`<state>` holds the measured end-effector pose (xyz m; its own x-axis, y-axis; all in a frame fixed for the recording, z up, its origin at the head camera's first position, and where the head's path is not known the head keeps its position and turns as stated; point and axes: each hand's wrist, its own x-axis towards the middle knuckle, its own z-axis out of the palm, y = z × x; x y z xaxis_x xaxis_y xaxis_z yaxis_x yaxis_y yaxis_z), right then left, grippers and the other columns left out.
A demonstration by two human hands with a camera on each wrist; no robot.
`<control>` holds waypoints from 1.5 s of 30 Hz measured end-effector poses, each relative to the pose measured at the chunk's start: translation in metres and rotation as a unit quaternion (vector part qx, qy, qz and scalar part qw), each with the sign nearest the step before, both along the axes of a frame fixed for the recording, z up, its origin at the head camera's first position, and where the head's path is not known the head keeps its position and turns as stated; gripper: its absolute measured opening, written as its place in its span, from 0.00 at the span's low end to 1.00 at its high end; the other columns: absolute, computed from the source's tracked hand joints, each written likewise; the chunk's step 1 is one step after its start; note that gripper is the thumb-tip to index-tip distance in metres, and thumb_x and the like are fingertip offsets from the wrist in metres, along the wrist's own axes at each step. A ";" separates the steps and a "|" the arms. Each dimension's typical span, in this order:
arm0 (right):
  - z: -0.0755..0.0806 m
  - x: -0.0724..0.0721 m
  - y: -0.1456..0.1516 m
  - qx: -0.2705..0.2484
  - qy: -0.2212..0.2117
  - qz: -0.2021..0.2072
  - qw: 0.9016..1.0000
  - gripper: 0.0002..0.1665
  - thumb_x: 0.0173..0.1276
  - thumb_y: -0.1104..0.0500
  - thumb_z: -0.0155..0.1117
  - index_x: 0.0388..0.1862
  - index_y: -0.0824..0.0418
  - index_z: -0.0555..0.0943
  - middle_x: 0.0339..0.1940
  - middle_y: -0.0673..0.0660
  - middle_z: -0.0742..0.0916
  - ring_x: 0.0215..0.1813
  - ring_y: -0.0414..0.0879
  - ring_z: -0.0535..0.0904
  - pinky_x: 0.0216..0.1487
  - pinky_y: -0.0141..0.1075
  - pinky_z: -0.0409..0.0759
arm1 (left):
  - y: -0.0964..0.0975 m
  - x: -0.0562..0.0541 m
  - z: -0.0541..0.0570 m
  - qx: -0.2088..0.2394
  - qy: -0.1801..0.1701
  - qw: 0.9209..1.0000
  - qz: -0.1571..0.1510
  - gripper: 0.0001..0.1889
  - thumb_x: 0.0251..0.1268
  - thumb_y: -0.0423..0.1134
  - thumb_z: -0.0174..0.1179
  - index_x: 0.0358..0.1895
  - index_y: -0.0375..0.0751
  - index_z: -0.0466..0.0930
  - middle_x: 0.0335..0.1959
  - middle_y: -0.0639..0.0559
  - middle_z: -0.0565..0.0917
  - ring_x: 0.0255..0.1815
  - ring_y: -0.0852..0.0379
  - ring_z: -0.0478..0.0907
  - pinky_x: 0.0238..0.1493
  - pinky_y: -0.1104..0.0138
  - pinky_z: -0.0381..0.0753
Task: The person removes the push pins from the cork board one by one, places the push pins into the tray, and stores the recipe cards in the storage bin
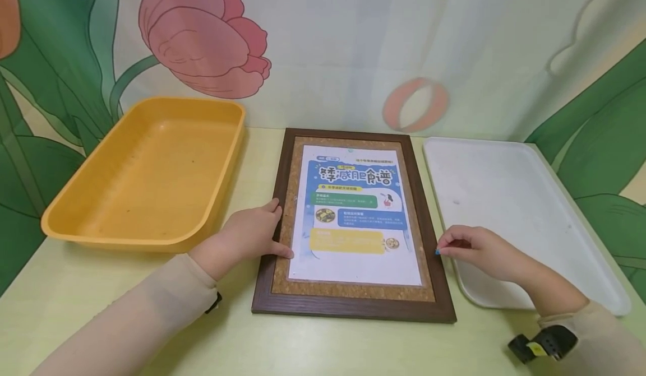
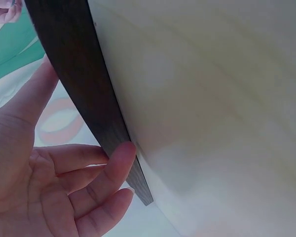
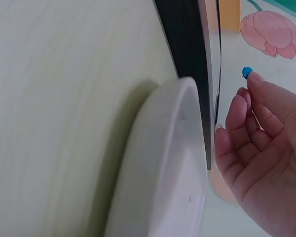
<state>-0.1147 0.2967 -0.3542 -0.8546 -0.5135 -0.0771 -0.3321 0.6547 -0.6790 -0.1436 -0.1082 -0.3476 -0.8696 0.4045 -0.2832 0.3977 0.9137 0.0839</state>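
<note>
A cork board (image 1: 353,289) in a dark brown wooden frame lies on the table, with a printed poster (image 1: 353,267) in blue, green and yellow flat on it. My left hand (image 1: 242,236) holds the frame's left side, thumb over the top and fingers along the outer edge. The left wrist view shows those fingertips (image 2: 123,153) against the dark frame (image 2: 84,74). Over the frame's right side, my right hand (image 1: 479,250) pinches a small blue pushpin (image 3: 246,72) between thumb and fingers. Its blue head sticks out past the fingertips.
A deep yellow tray (image 1: 146,241) stands to the left of the board. On the right lies a shallow white tray (image 1: 504,196), its near left edge close to the frame. Behind the table (image 1: 313,342) hangs a flower-printed curtain (image 1: 323,56).
</note>
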 end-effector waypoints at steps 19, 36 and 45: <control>0.003 -0.016 0.027 0.030 0.001 -0.087 0.996 0.08 0.67 0.60 0.59 0.37 0.65 0.80 0.36 0.56 0.84 0.38 0.38 0.75 0.40 0.27 0.74 | -0.001 0.000 0.000 -0.001 -0.003 1.000 0.002 0.53 0.44 0.67 0.64 0.65 0.26 0.64 0.68 0.35 0.61 0.60 0.42 0.70 0.40 0.57 0.79; 0.002 -0.033 0.055 0.052 -0.015 -0.150 0.987 0.18 0.69 0.52 0.57 0.44 0.68 0.79 0.37 0.58 0.83 0.37 0.40 0.74 0.38 0.28 0.71 | 0.001 -0.001 0.000 0.007 0.000 1.000 0.005 0.52 0.44 0.66 0.65 0.64 0.26 0.64 0.68 0.35 0.62 0.60 0.41 0.70 0.42 0.57 0.79; 0.002 -0.037 0.060 0.053 -0.027 -0.171 0.984 0.20 0.71 0.51 0.55 0.45 0.70 0.78 0.37 0.59 0.83 0.37 0.43 0.74 0.37 0.28 0.70 | 0.001 -0.001 0.000 0.006 -0.001 1.000 0.004 0.52 0.44 0.66 0.65 0.64 0.26 0.64 0.68 0.35 0.61 0.60 0.41 0.70 0.42 0.57 0.78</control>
<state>-0.1517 0.3570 -0.3524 -0.9691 -0.1840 -0.1644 -0.0462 0.7898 -0.6116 -0.1450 -0.1074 -0.3477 -0.8722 0.4015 -0.2794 0.3909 0.9155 0.0955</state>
